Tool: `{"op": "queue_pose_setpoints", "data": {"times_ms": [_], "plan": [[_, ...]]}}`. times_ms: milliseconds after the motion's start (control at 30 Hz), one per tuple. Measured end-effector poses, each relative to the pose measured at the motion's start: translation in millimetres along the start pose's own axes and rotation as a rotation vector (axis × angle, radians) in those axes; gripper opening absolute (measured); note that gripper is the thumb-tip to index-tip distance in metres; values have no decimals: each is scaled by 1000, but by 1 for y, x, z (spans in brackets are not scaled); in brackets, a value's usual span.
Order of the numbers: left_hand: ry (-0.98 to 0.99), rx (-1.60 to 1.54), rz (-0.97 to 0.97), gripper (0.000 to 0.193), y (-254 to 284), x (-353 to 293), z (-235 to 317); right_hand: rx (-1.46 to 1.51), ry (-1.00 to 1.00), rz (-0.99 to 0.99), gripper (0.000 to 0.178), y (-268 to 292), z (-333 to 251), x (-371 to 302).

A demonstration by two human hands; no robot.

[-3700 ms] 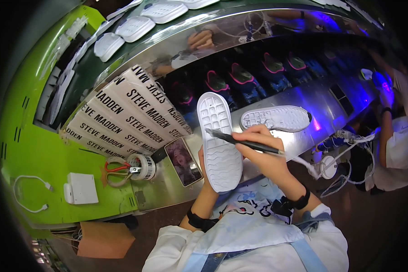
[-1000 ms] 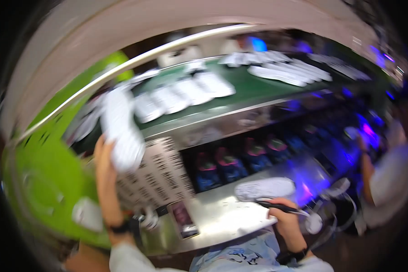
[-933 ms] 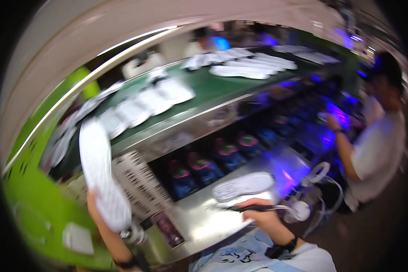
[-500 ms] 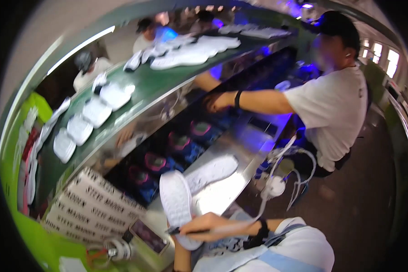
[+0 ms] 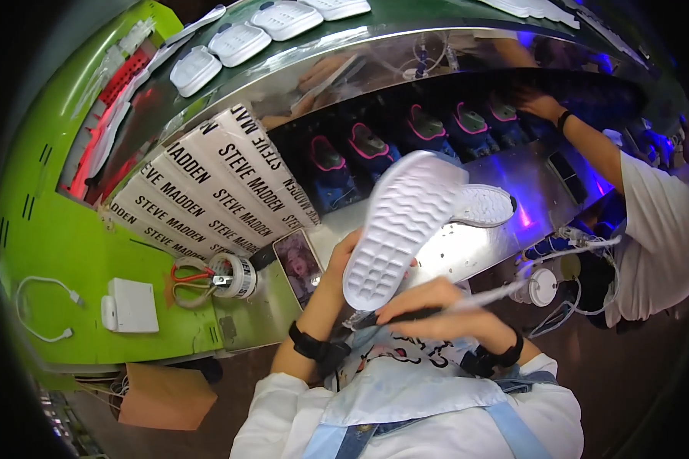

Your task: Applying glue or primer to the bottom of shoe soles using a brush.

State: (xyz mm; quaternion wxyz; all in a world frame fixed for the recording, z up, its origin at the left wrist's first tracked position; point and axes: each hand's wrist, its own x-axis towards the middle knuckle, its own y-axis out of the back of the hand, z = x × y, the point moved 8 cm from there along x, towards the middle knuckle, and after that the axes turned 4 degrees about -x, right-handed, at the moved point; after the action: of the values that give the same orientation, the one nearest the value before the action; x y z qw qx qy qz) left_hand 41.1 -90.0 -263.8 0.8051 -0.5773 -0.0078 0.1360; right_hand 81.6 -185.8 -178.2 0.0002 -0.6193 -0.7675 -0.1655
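Note:
My left hand (image 5: pixel 343 258) is closed round the edge of a white shoe sole (image 5: pixel 402 222), held up with its ridged, blocky tread showing. Part of that hand is hidden behind the sole. Just below the sole's lower end, my right hand (image 5: pixel 455 310) grips a dark pen-like tool (image 5: pixel 415 314), whose tip points left. A pale hose runs rightward from near this hand. A second white sole (image 5: pixel 484 206) lies on the shiny metal bench (image 5: pixel 505 229), partly behind the held one.
Dark shoe uppers (image 5: pixel 370 141) with pink trim stand in a row behind the bench. At left are a printed box (image 5: pixel 214 180), a phone (image 5: pixel 298 264), a tape roll (image 5: pixel 241 277), scissors (image 5: pixel 191 269) and a white case (image 5: pixel 130 306). A co-worker's arm (image 5: pixel 593 145) reaches in at right.
My view has swung down and toward the left. The held sole now leans to the right. My right hand, with the tool, sits below its lower end instead of across it.

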Motion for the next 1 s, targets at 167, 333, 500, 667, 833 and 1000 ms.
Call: {"op": "queue_pose_setpoints", "data": {"times_ms": [167, 333, 500, 667, 833, 1000], "plan": [[328, 717, -38, 42, 14, 17, -1, -207, 45, -158, 22, -7, 8, -3], [688, 597, 156, 28, 20, 18, -16, -639, 307, 25, 18, 22, -26, 3], [464, 82, 162, 53, 36, 5, -12, -3, -61, 179, 22, 70, 8, -18], [-310, -359, -123, 70, -5, 9, -19, 35, -358, 234, 22, 42, 25, -4], [-366, -589, 209, 73, 17, 11, -36, -446, 75, 607, 13, 33, 9, 8], [-401, -440, -138, 72, 12, 5, -11, -187, 6, 461, 18, 28, 18, 18]]}}
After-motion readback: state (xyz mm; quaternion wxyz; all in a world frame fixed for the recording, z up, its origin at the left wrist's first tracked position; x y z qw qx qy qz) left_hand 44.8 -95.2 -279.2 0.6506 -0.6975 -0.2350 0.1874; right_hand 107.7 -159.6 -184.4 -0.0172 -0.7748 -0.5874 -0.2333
